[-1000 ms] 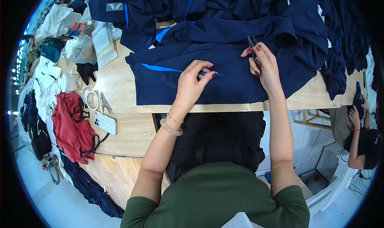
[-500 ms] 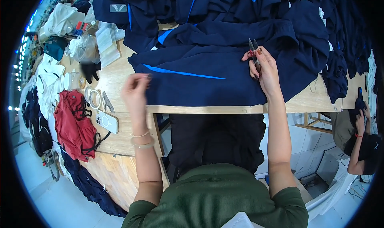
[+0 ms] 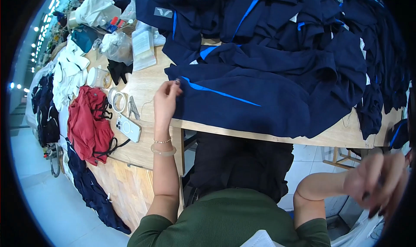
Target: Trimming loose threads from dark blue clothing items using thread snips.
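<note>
A navy garment [image 3: 242, 119], apparently trousers, lies spread along the near side of the table, with a bright blue wedge-shaped strip [image 3: 221, 92] on it. At its left edge my left hand [image 3: 167, 102] is closed, thumb and fingertips pinched together; anything between them is too small to make out. Off to the far right, my right hand [image 3: 377, 184] is raised close to the camera, away from the cloth. It is blurred with its fingers curled, and whatever they hold is hidden. The thread snips seen earlier cannot be made out.
More navy garments [image 3: 277, 26] are heaped along the back and right. On the left are a red garment [image 3: 89, 123], a phone [image 3: 129, 128], tape rolls [image 3: 118, 102], a clear jar [image 3: 99, 77] and plastic bags [image 3: 117, 48]. A wooden stool [image 3: 340, 158] stands below the table.
My right hand has swung from above the garment, where it held thread snips, out to the right and toward the camera. My left hand is now nearer the garment's left edge. The view has shifted.
</note>
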Tool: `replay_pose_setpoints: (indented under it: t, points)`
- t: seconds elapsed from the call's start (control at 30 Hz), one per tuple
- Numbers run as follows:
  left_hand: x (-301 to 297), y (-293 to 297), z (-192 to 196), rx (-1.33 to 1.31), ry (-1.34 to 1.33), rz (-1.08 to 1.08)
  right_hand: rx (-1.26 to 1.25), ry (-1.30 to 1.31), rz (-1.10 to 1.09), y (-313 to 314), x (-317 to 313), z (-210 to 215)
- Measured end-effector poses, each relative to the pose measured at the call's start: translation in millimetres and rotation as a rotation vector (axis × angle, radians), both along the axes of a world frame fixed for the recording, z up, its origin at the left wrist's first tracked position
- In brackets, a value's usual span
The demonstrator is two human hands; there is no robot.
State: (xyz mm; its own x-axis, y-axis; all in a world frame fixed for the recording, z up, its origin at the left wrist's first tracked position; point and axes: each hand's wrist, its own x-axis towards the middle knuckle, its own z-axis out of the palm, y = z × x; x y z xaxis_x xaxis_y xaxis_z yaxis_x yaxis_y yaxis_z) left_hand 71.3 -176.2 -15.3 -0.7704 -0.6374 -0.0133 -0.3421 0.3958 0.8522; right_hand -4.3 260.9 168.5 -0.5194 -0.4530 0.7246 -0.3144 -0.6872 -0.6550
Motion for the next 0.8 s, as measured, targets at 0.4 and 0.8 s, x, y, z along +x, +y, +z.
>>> replay_pose_setpoints:
  t: [0.4, 0.8]
  points:
    - [0, -12, 10, -0.049, 0.061, 0.081, -0.357, 0.014, 0.144, 24, 12, -13]
    - [38, -20, 30, 0.191, -0.327, -0.382, -0.428, -0.046, 0.145, 3, 3, -6]
